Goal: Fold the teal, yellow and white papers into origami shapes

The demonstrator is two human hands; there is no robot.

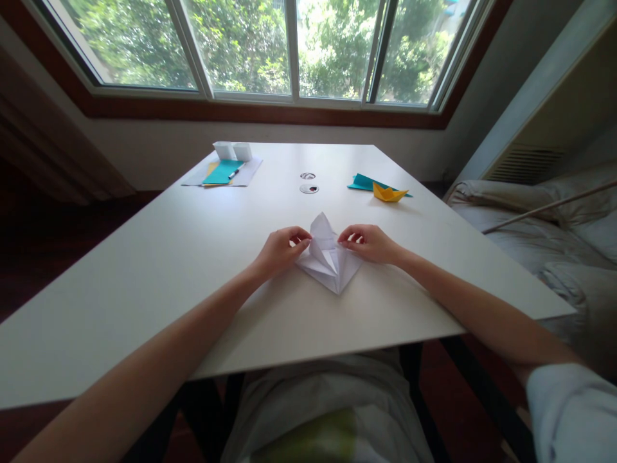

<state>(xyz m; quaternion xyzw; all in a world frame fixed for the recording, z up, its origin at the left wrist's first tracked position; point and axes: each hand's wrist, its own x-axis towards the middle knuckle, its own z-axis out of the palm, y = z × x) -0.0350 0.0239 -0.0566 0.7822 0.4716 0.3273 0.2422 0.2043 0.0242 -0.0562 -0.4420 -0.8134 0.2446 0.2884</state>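
Note:
A sheet of white folded paper [328, 267] lies on the white table in front of me, creased into pointed flaps, with one flap standing up at its far end. My left hand [284, 247] pinches its left side between thumb and fingers. On the opposite side, my right hand [369, 243] has its thumb and fingertips closed on the right edge of the same paper. Both wrists rest low over the tabletop. The exact grip of the fingertips is partly hidden.
Beyond my right hand sit a yellow paper boat [388, 193] and a teal paper plane [364, 182]. At the far left are teal paper [222, 172], a pen [236, 171] and two white paper boxes [233, 152]. Two round inserts [309, 188] mark the table [168, 276].

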